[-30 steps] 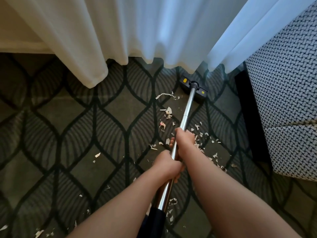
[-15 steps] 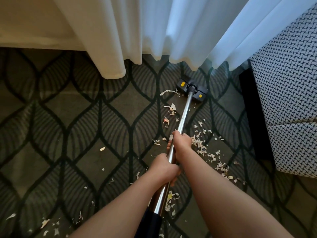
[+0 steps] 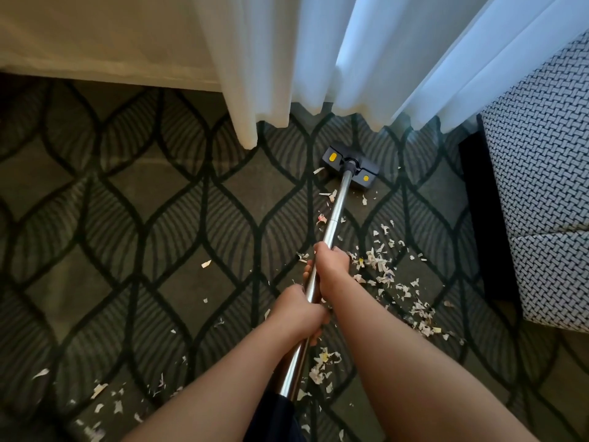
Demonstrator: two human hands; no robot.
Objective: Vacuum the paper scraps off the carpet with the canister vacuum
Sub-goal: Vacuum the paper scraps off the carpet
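Beside the armchair (image 3: 548,199), curtain (image 3: 318,59) hem above floor head (image 3: 350,165), scraps (image 3: 382,272) scattered

canister out of frame, wand (image 3: 331,224) base cut off, armchair (image 3: 548,199) cropped

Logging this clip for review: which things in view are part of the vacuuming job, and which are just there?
In the job:
wand
floor head
paper scraps
carpet
left hand
right hand

Just there:
curtain
chair
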